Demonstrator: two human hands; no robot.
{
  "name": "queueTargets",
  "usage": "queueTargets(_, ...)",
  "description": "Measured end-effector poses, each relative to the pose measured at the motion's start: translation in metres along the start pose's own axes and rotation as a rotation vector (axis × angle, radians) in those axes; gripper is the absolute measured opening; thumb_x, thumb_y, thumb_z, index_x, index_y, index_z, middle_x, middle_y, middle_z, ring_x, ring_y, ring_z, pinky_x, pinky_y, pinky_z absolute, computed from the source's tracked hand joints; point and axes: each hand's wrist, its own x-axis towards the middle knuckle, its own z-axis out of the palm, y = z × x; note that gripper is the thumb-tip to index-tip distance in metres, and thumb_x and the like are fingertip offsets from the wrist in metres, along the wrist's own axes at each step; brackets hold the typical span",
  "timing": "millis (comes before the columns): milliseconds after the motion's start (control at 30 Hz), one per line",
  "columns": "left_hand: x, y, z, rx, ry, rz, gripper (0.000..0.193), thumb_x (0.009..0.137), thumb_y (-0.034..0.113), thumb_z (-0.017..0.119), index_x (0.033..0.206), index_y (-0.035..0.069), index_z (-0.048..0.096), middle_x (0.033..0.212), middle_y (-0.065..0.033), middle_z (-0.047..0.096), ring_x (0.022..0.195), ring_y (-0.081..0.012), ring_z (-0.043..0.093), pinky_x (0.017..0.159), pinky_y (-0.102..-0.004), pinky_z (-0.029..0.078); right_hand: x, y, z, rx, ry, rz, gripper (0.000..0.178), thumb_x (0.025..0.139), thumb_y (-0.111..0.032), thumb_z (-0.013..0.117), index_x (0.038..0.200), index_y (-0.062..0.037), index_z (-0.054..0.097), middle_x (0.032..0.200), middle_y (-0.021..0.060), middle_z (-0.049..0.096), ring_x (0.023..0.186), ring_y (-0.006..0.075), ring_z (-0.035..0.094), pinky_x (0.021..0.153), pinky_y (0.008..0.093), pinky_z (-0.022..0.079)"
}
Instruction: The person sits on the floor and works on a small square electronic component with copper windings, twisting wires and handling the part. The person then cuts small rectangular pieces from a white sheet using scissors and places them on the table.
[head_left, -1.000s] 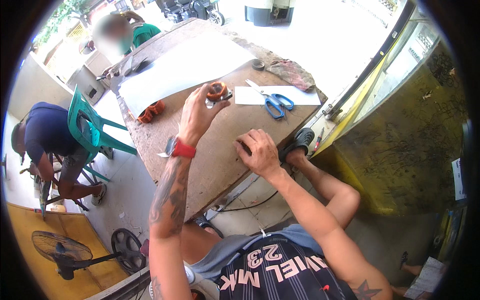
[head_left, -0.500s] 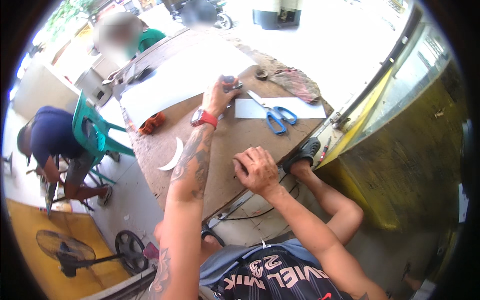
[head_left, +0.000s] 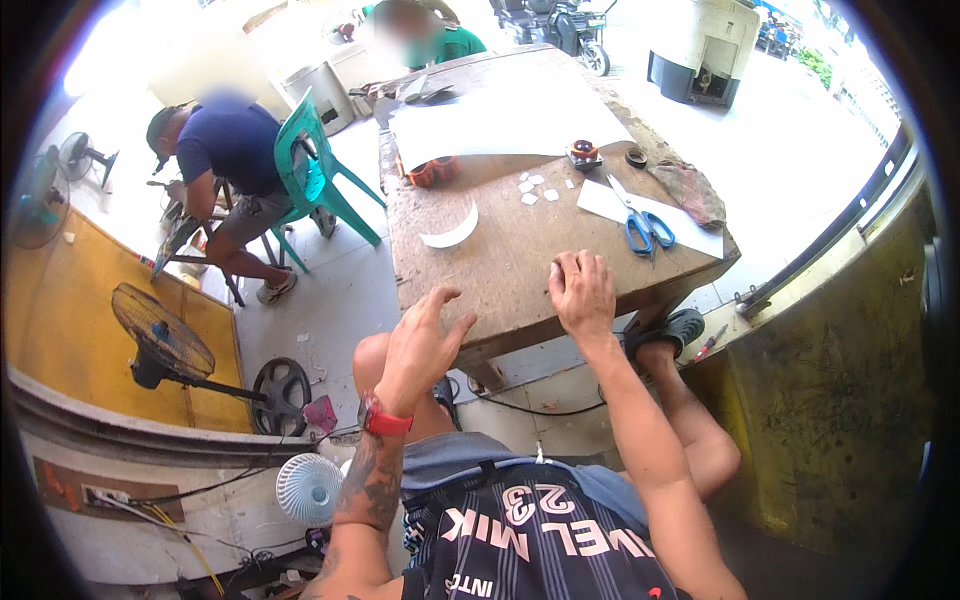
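My left hand [head_left: 420,348] hangs just off the near edge of the wooden table [head_left: 500,305], fingers curved and apart, with nothing in it. Resting on the near table edge, my right hand [head_left: 583,292] is loosely bent and holds nothing that I can see. Blue-handled scissors [head_left: 649,232] lie beyond it, across a white strip [head_left: 697,233]. Several small white pieces [head_left: 536,180] are scattered mid-table beside an orange-and-black device [head_left: 584,154] with a dark base. A white crescent-shaped piece [head_left: 455,233] lies to the left.
A large white sheet [head_left: 500,120] covers the far tabletop. An orange bundle [head_left: 432,172], a dark tape roll [head_left: 636,158] and a rag [head_left: 690,192] lie around. At left, a person [head_left: 232,150] sits by a green chair [head_left: 300,170]. A standing fan [head_left: 165,335] is nearer.
My left hand has let go of the orange-and-black device and drawn back to the near edge. Small white pieces now show on the table. The view has shifted; my right hand stays by the edge.
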Motion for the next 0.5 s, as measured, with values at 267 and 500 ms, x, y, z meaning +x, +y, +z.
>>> queueTargets(267,-0.005,-0.018,-0.004,-0.151,0.047,-0.115,0.035,0.106,0.034,0.065,0.126,0.005,0.067,0.112,-0.024,0.075,0.107,-0.0388,0.072,0.093,-0.045,0.055,0.014,0.009,-0.008,0.046,-0.188,-0.049,0.02,0.099,-0.03,0.066,0.1,-0.0114,0.06,0.103,0.0101,0.064,0.103,0.031,0.062,0.091,0.0477,0.049)
queueTargets(500,0.2,-0.162,-0.056,-0.493,0.325,-0.061,0.04,0.109,0.035,0.062,0.113,-0.004,0.071,0.094,-0.0092,0.076,0.086,-0.0128,0.066,0.078,-0.0286,0.051,0.038,-0.005,-0.018,0.138,-0.347,0.139,0.028,0.1,-0.034,0.067,0.091,-0.0071,0.062,0.079,0.0125,0.068,0.086,0.0348,0.067,0.088,0.0476,0.049)
